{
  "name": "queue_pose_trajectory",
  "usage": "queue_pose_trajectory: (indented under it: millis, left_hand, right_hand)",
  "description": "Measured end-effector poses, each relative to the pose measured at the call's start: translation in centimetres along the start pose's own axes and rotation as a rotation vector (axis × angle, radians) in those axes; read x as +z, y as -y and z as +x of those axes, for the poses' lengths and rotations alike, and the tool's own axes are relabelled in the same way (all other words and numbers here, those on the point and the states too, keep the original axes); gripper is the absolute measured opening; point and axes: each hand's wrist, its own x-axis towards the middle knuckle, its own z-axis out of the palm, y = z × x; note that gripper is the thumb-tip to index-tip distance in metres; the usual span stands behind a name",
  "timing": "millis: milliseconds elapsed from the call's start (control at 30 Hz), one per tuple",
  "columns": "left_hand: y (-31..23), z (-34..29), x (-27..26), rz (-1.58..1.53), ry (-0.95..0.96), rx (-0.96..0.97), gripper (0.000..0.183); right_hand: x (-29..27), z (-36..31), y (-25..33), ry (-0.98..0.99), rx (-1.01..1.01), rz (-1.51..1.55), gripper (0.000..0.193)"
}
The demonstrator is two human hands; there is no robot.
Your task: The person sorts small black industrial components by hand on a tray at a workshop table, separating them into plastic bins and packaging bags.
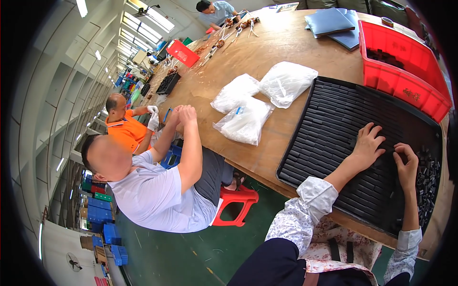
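A large black tray [301, 123] lies in front of me, its left and middle filled with close rows of small black blocks [329, 138]. My left hand [366, 147] rests over these rows, fingers spread, with nothing visible in it. To its right, my right hand [407, 167] is held with bent fingers and thumb drawn together near the end of the rows. Whatever it may pinch is too small or hidden to make out. Loose black pieces [428, 183] are heaped along the tray's right side, beside my right wrist.
Beyond the tray stands a red bin [396, 78] with dark pieces inside. White plastic bags [245, 119] lie left of the tray, and blue folders [331, 23] farther back. A person in a pale shirt [152, 195] sits on a red stool [241, 202] at left; other people work beyond.
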Motion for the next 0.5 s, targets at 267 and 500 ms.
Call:
queue_pose_trajectory:
  millis: [267, 500]
  left_hand:
    - [-0.05, 0.35, -0.04, -0.034, -0.028, 0.036, 0.029]
    - [-0.23, 0.29, -0.20, -0.038, -0.057, 0.030, 0.025]
  right_hand:
    - [-0.10, 0.00, 0.02, -0.013, -0.015, -0.001, 0.009]
    - [0.05, -0.02, 0.21, -0.020, -0.030, -0.015, 0.010]
